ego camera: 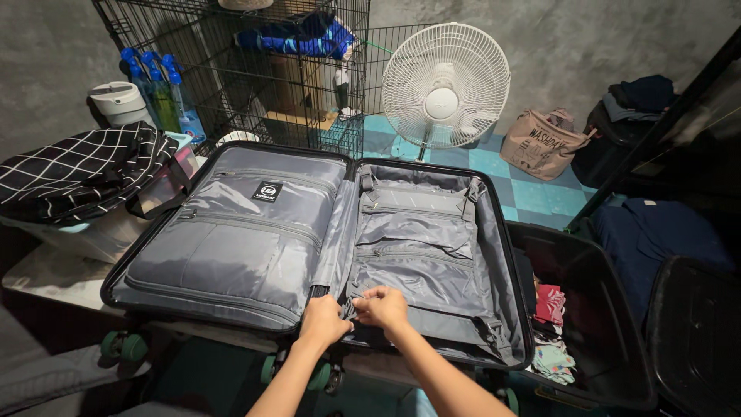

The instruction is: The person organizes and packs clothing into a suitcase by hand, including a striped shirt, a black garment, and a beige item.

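Both hands, left (324, 320) and right (382, 307), pinch the grey lining (421, 270) at the suitcase's (231, 150) near hinge; pulling hard could tear the fabric or jam its zip.

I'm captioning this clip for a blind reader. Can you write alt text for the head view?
Two bare hands, left hand and right hand, pinch the grey lining at the near edge of an open, empty suitcase. Behind it stand a white fan and a wire cage.
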